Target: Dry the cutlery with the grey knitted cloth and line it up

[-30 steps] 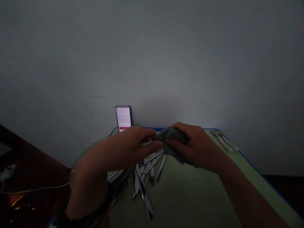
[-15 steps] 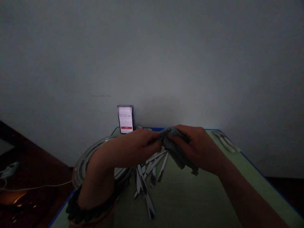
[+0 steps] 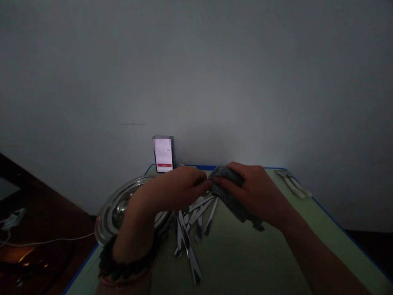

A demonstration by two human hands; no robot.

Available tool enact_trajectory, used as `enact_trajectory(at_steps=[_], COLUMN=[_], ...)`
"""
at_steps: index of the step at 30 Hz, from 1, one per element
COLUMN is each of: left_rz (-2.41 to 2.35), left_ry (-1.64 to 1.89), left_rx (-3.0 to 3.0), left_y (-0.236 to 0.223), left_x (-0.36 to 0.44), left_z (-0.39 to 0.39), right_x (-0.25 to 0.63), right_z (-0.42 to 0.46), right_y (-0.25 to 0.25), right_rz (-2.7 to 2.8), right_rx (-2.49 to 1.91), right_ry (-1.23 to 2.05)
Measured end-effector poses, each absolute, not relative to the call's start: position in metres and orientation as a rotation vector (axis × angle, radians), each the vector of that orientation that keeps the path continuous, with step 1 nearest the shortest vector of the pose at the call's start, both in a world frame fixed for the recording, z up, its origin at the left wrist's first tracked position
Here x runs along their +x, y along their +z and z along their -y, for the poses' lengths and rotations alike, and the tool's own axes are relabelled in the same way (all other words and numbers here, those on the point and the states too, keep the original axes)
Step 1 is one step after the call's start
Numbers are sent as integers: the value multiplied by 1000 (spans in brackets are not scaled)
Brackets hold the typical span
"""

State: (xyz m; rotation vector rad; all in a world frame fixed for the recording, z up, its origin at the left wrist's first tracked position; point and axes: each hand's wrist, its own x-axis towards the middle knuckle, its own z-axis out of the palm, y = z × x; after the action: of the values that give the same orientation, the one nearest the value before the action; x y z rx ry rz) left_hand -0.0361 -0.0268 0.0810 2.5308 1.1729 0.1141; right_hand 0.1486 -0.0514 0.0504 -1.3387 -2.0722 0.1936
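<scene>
A grey checked cloth [image 3: 235,205] is bunched in my right hand [image 3: 250,188], its fingers closed around it and its loose end hanging down. My left hand [image 3: 187,184] is pinched closed right at the cloth's left edge; whatever lies between its fingertips is too small and dark to make out. Below both hands, a loose pile of metal cutlery [image 3: 190,252] lies on the green table [image 3: 245,262], knife-like handles and blades crossing. Partly behind my left forearm sits a round shiny metal bowl [image 3: 107,217].
A phone [image 3: 163,155] with a lit screen leans against the wall at the table's back edge. Two white-handled utensils [image 3: 294,186] lie near the right edge. A white cable [image 3: 58,239] runs on the left toward the bowl.
My left hand and forearm have shifted slightly right, uncovering more of the bowl. The cloth's hanging end has swung a little right and down in my right hand.
</scene>
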Motion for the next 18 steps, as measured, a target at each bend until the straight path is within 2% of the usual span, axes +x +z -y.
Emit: enact_trajectory(at_steps=[6,11,18], left_rz=[-1063,-1119,-1132], left_ry=[117,252,521], left_rx=[2199,2279,2453], left_y=[80,81,82], left_x=[-32,-39,-45], left_z=[27,22,15], right_x=[160,184,184], right_z=[51,46,29], right_y=[58,63,46], right_rz=[2024,1778,1689], right_rx=[-1316,-1437,-1178], right_ry=[252,247,820])
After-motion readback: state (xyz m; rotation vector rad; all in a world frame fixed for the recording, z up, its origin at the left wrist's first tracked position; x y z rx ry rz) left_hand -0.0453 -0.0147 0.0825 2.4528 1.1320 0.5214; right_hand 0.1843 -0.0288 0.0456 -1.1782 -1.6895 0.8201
